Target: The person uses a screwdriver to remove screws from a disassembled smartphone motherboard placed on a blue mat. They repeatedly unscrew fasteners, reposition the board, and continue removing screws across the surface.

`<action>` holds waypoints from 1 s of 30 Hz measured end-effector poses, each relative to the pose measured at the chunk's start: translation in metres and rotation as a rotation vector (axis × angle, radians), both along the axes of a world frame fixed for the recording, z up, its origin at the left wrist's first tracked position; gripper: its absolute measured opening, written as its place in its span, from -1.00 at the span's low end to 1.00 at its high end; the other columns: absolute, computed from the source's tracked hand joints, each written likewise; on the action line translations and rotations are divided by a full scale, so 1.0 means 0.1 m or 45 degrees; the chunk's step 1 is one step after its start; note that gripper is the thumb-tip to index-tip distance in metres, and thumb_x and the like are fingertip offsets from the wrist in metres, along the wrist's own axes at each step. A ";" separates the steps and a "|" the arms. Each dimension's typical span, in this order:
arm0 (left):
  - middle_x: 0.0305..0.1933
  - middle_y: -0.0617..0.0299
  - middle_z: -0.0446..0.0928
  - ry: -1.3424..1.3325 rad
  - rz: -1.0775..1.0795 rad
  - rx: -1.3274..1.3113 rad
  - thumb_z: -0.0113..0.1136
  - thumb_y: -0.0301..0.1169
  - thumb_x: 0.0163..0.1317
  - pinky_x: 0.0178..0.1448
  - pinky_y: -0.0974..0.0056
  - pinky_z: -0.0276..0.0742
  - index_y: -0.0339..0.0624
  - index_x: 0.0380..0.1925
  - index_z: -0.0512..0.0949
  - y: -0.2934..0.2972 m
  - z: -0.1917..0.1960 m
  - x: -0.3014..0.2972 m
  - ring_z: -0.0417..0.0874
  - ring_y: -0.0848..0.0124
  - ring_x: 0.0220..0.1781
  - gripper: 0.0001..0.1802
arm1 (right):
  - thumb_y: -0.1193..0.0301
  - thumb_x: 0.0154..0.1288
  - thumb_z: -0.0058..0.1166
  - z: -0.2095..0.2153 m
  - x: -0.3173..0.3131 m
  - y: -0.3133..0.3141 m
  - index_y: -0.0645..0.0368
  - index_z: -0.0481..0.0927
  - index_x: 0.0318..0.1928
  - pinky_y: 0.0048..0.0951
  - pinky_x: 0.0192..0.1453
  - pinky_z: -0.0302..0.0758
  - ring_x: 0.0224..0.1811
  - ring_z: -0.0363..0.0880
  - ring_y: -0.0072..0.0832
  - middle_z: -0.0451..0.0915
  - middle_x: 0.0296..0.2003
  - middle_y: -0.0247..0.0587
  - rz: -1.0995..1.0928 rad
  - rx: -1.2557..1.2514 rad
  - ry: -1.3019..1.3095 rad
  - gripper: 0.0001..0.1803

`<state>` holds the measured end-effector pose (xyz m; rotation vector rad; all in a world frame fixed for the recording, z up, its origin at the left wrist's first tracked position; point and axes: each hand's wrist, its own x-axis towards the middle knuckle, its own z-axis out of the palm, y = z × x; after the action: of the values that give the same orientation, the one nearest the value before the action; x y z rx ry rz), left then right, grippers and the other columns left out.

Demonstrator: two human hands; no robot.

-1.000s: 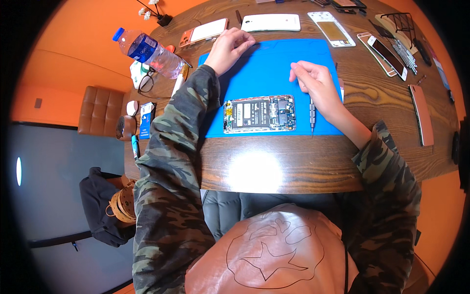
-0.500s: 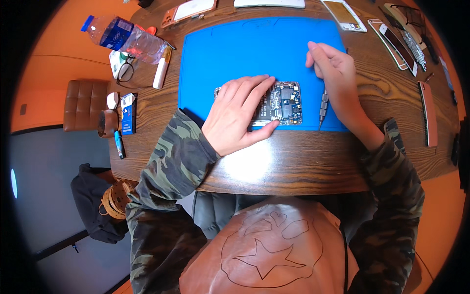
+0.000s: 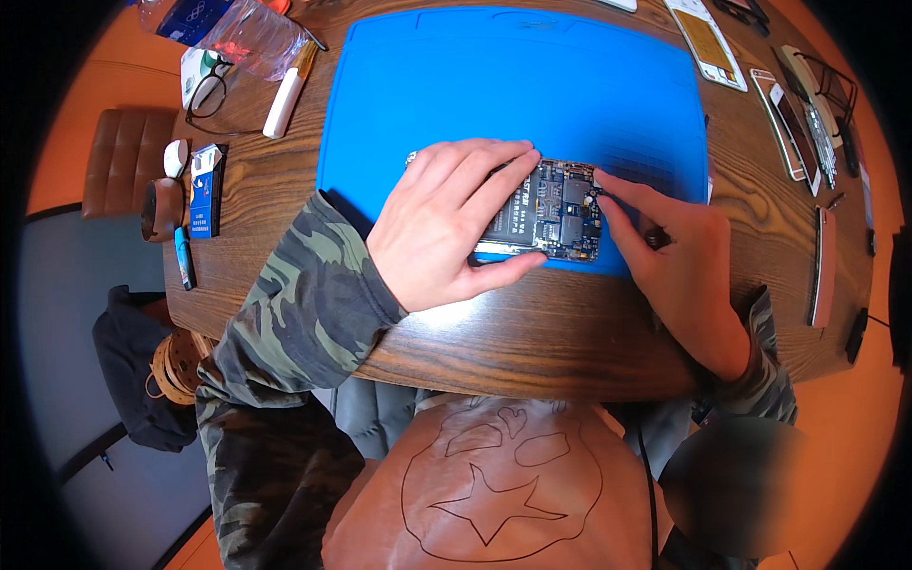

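An opened phone [image 3: 573, 223] lies on the near part of a blue work mat [image 3: 494, 85], its black battery [image 3: 511, 211] and circuit board bared. Over its left part my left hand [image 3: 442, 223] grips it, fingers along the far edge and thumb at the near edge. My right hand [image 3: 679, 247] is at the phone's right end, thumb and index fingertip almost together beside the board's edge. Whatever small thing may be between those fingertips is too small to make out. The right hand covers the mat's near right corner.
To the left are a plastic bottle [image 3: 252, 38], a brush [image 3: 290, 90], glasses [image 3: 207, 95], a blue box [image 3: 205, 190] and a lighter [image 3: 183, 256]. Phone parts [image 3: 708, 43], a white-framed phone [image 3: 793, 138] and a pink phone cover [image 3: 823, 266] lie to the right.
My right hand has come down and left, from above the mat to the phone's right end. The screwdriver seen beside it before is now mostly hidden. My left hand stays on the phone; the view has shifted.
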<state>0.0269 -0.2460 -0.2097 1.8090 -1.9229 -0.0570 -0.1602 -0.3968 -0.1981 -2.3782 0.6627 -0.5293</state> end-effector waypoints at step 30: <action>0.17 0.04 0.51 0.117 -0.081 -0.086 0.52 -0.20 -0.03 0.33 0.07 0.34 -0.25 0.26 0.41 0.00 0.00 0.01 0.51 0.09 0.23 -0.17 | 0.51 0.34 0.23 0.03 0.05 -0.15 0.25 0.72 -0.12 -0.65 -0.56 -0.08 -0.65 0.07 -0.90 0.24 -0.69 -0.68 0.149 0.688 -0.261 -0.86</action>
<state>0.0276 -0.2464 -0.2100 1.6724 -1.8952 -0.0941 -0.1552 -0.4115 -0.1946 -1.8156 0.4937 -0.4643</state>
